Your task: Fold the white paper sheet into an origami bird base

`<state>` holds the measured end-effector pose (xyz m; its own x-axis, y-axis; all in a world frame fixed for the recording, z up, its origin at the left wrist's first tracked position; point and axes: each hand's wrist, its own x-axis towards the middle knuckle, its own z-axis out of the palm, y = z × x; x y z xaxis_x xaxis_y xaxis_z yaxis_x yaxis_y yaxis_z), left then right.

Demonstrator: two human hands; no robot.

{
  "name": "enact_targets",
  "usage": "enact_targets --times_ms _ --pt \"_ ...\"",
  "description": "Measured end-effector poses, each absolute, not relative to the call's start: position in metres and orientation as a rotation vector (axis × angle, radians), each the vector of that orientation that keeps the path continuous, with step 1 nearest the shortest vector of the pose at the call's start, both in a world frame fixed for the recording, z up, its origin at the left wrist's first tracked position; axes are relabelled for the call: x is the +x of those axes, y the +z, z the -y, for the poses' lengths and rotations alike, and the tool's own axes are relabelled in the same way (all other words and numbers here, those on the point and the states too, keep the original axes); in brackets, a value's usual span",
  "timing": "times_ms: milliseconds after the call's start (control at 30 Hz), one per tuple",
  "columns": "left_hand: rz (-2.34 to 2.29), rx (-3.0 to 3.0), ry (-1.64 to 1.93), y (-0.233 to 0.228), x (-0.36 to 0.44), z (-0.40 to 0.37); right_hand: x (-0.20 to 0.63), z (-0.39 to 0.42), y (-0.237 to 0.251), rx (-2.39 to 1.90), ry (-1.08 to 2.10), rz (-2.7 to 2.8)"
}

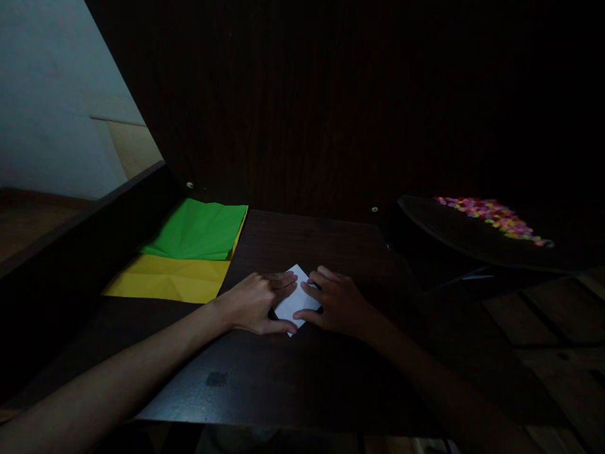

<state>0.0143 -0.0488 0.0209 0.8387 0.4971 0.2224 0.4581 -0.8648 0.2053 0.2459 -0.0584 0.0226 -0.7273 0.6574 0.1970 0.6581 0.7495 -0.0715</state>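
A small white sheet of folded paper (293, 305) lies on the dark wooden table, turned so that one corner points away from me. My left hand (265, 304) rests on its left side, fingers stretched out and thumb near the front corner. From the right, my right hand (338, 301) presses on the paper's right edge with thumb and fingers spread apart. Parts of the paper are hidden under both hands. To the left lie a green sheet of paper (198, 230) and, partly beneath it, a yellow sheet of paper (170, 277), both creased.
The dark tabletop (265, 384) ends at a front edge near me. A tall dark panel (283, 113) rises behind it, and a low side board (85, 233) runs along the left. At the right, a dark curved surface bears a pile of small pink, red and yellow pieces (491, 217).
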Motion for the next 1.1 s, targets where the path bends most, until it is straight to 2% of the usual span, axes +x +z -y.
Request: enact_targets --times_ms 300,500,800,1100 --pt "-0.884 2.84 0.329 0.021 0.019 0.055 0.25 0.054 0.024 -1.049 0.127 2.659" --pt "-0.708 2.946 0.496 0.021 0.015 0.053 0.255 0.043 0.015 -1.088 0.184 2.444" --pt "-0.611 3.03 0.539 0.017 0.005 0.038 0.261 0.027 0.006 -1.193 0.258 2.3" --pt "-0.73 3.09 0.416 0.016 -0.001 0.029 0.268 0.024 0.004 -1.119 0.346 2.431"
